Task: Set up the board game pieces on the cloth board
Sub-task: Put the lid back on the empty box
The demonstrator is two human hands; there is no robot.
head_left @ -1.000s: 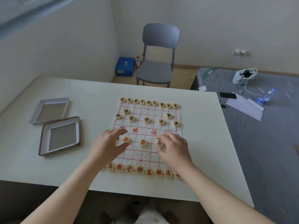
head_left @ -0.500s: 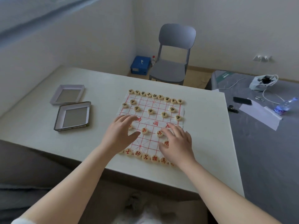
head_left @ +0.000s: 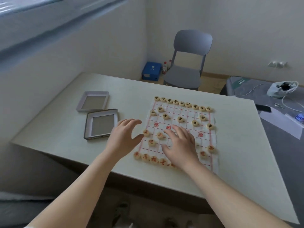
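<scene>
Both forearms come in from the near edge of the counter point(head_left: 238, 137). Left grip point(head_left: 124, 137): fingers spread and relaxed, nothing in it, sitting at the left edge of the cloth board point(head_left: 189, 115), thumb near the left red pawn point(head_left: 146, 132). Right grip point(head_left: 181, 145): palm down, fingers splayed, nothing in it, over the middle of the red half and hiding several pieces; can't tell if the fingertips touch the cloth. The board lies flat mid-counter, slightly skewed. Red back row point(head_left: 148, 157) is lined up along the near edge, partly under the right wrist. Red cannon point(head_left: 151, 142) just past it, more red pieces at the right edge point(head_left: 211, 148). Black pieces point(head_left: 181, 119) fill the far half, back row point(head_left: 175, 101) along the far edge. Two open box halves point(head_left: 100, 123) left of the board, the far one point(head_left: 93, 101) touching the near one's corner. Beyond the counter: grey chair point(head_left: 189, 63), blue box point(head_left: 151, 70) on the floor.
</scene>
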